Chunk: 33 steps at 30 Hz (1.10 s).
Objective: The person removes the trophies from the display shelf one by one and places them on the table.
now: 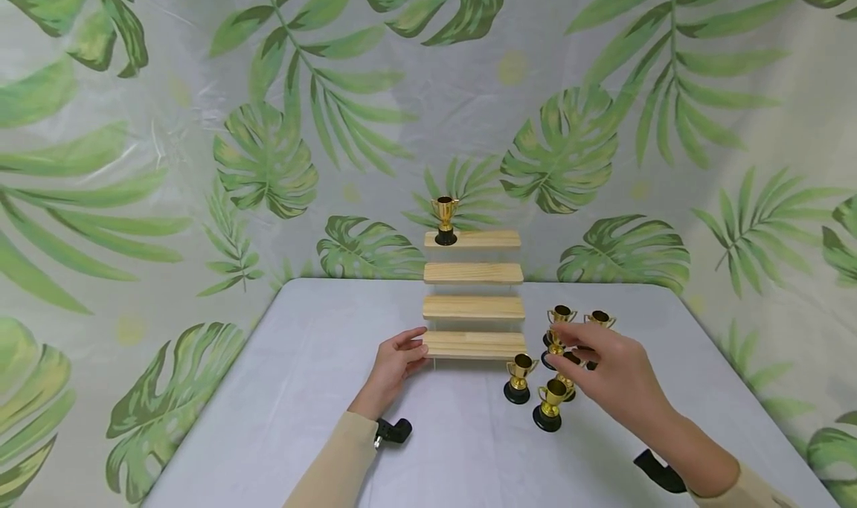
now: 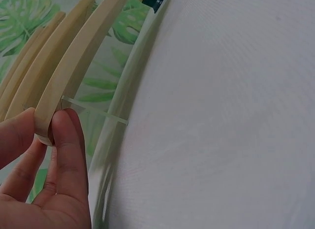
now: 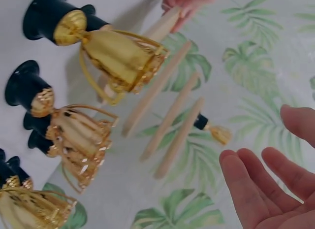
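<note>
A four-step wooden shelf rack (image 1: 474, 274) stands at the middle of the table. My left hand (image 1: 393, 365) pinches the left end of its lowest plank (image 2: 74, 66) between thumb and fingers, beside a clear support. On the left of the top step stands a small gold trophy cup (image 1: 445, 212) with a black base. My right hand (image 1: 619, 374) hovers over a group of similar trophies at the right, thumb and fingers apart with nothing between them. The nearest trophy (image 1: 553, 398) and another trophy (image 1: 519, 374) by the rack's front right corner stand upright; the hand partly hides others.
The white-covered table (image 1: 321, 344) extends to both sides of the rack. Behind it hangs a leaf-print sheet (image 1: 469, 106). A black wrist camera (image 1: 395, 431) sits by the left wrist, another black camera mount (image 1: 659, 472) by the right.
</note>
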Each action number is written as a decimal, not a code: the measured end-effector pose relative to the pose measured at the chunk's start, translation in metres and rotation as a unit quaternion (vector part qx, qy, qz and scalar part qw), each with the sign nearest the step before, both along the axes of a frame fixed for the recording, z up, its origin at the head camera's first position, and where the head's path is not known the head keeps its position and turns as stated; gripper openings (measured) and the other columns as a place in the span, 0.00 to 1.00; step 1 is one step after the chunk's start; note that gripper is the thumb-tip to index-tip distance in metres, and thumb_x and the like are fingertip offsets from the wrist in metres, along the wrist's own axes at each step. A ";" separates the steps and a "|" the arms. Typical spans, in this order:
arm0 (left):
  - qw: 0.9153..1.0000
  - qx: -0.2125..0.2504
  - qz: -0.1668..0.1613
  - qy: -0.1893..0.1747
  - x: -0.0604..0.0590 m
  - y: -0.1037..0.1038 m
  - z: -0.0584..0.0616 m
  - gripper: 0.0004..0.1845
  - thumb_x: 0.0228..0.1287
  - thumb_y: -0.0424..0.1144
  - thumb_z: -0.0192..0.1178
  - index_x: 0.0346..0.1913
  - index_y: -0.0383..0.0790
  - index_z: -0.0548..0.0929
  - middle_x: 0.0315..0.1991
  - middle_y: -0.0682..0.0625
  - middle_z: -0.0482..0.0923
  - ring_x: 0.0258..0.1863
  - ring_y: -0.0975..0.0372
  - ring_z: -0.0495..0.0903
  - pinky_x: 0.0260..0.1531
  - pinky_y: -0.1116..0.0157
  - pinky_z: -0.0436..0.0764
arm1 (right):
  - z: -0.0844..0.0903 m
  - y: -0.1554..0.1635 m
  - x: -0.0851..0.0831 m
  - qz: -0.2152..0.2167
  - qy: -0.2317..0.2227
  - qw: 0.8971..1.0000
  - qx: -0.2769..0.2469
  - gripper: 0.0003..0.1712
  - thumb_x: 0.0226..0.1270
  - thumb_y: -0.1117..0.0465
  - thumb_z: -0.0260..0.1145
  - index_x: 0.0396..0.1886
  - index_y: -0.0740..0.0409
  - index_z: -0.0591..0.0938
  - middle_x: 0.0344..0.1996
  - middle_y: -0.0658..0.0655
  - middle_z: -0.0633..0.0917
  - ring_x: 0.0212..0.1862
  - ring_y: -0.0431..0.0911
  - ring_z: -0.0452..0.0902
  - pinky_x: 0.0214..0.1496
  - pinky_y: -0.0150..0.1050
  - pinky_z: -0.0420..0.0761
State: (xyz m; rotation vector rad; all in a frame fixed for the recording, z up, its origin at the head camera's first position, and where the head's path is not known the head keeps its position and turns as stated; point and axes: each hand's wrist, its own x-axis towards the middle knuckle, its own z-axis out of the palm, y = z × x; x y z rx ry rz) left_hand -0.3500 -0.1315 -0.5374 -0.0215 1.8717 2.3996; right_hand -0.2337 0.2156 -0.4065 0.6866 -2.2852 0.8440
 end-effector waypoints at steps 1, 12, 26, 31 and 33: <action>1.000 0.001 0.000 0.000 0.000 0.000 0.000 0.25 0.62 0.26 0.67 0.63 0.33 0.80 0.46 0.42 0.78 0.39 0.58 0.83 0.46 0.60 0.85 | 0.002 -0.001 -0.001 0.003 0.001 1.000 0.000 0.29 0.49 0.65 0.83 0.53 0.48 0.86 0.41 0.41 0.86 0.42 0.37 0.82 0.42 0.24 0.82; 1.000 0.006 -0.002 0.003 -0.001 0.000 -0.001 0.25 0.62 0.26 0.67 0.63 0.33 0.80 0.46 0.41 0.78 0.39 0.58 0.83 0.45 0.61 0.86 | 0.019 -0.016 -0.014 0.019 -0.001 1.000 -0.006 0.28 0.52 0.61 0.82 0.55 0.48 0.85 0.40 0.41 0.86 0.39 0.33 0.82 0.38 0.32 0.86; 1.000 0.006 -0.002 0.002 -0.002 0.000 -0.002 0.25 0.62 0.27 0.68 0.63 0.33 0.80 0.47 0.40 0.78 0.40 0.58 0.83 0.45 0.60 0.86 | 0.041 -0.034 -0.039 0.053 -0.024 0.998 -0.036 0.25 0.58 0.60 0.79 0.57 0.49 0.85 0.41 0.45 0.87 0.42 0.42 0.84 0.40 0.39 0.87; 1.000 0.009 -0.002 0.001 -0.003 -0.001 -0.003 0.25 0.62 0.26 0.68 0.63 0.33 0.80 0.45 0.42 0.78 0.38 0.59 0.83 0.45 0.60 0.86 | 0.050 -0.048 -0.050 0.060 -0.048 0.996 -0.052 0.25 0.61 0.55 0.77 0.58 0.49 0.84 0.42 0.47 0.86 0.44 0.46 0.85 0.42 0.38 0.87; 1.000 0.009 -0.001 -0.001 -0.002 -0.001 -0.003 0.25 0.62 0.26 0.68 0.63 0.33 0.79 0.44 0.42 0.78 0.38 0.60 0.83 0.46 0.60 0.85 | 0.054 -0.053 -0.054 0.060 -0.049 0.995 -0.055 0.25 0.61 0.55 0.77 0.58 0.49 0.84 0.41 0.48 0.86 0.43 0.46 0.85 0.42 0.38 0.87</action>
